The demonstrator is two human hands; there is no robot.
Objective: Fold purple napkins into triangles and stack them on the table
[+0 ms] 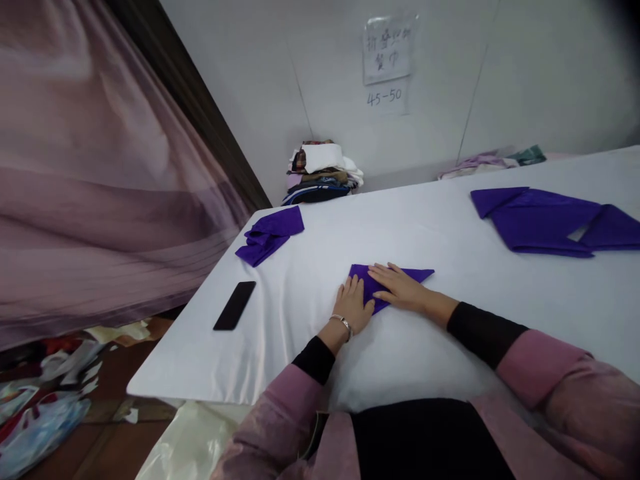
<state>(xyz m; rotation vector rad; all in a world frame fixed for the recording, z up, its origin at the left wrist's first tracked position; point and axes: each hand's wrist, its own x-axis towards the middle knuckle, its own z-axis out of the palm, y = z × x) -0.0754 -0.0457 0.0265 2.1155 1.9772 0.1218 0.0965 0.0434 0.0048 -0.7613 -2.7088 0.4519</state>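
A purple cloth napkin (369, 285), folded into a triangle, lies on the white-covered table in front of me. One point of it reaches out to the right. My left hand (353, 303) rests flat on its left side, fingers stretched out. My right hand (400, 287) presses flat across its middle with the fingers spread, hiding part of the fold. Neither hand grips anything. Another purple napkin (273, 233), loosely crumpled and folded, lies at the table's far left. Several folded purple napkins (543, 220) overlap at the right.
A black phone (235, 305) lies near the table's left edge. Stacked clothes (324, 173) and more fabric (493, 162) sit by the back wall. Handwritten paper signs (389, 57) hang there. A pink curtain (100, 167) drapes on the left; plastic bags (43, 427) litter the floor.
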